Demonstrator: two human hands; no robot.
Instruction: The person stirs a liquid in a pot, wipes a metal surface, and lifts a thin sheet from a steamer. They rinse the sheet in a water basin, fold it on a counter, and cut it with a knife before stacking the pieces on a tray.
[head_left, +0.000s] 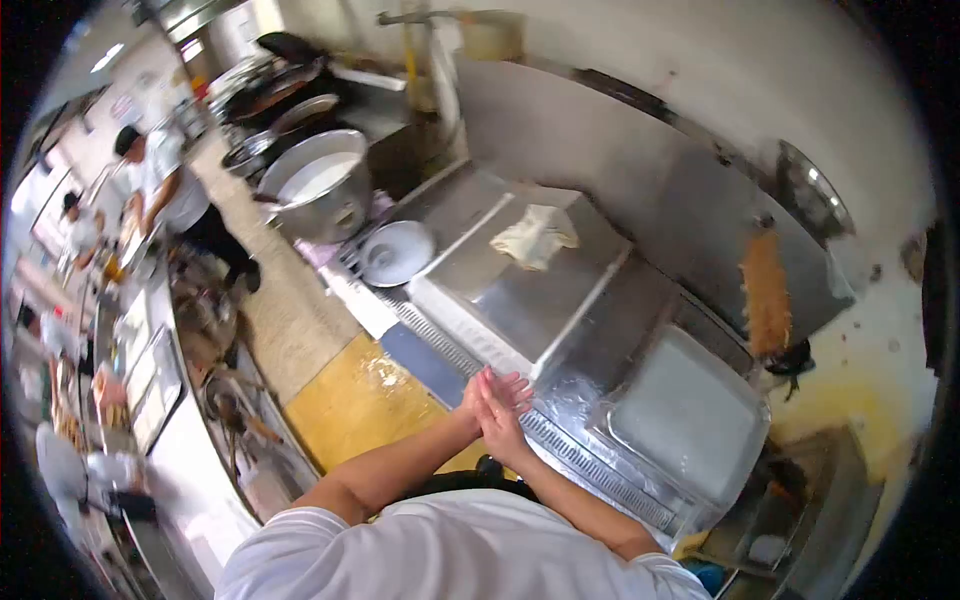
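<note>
My left hand [470,398] and my right hand [503,428] are pressed together, palm against palm, in front of my body. Fingers are stretched out on both, and I see nothing between them, though the palms are hidden. Just beyond the hands is the front edge of a steel counter [600,330]. A crumpled cream-coloured cloth [535,238] lies on a raised steel top, apart from my hands. Right of them, a large translucent white lid or tray [690,410] rests on the counter.
A big metal pot [325,190] with white contents stands at the back left, near a pale round lid [397,252]. Across the yellow floor mat [365,400], another person [180,190] works at a long white counter [185,480]. A brown brush-like object [766,295] hangs at right.
</note>
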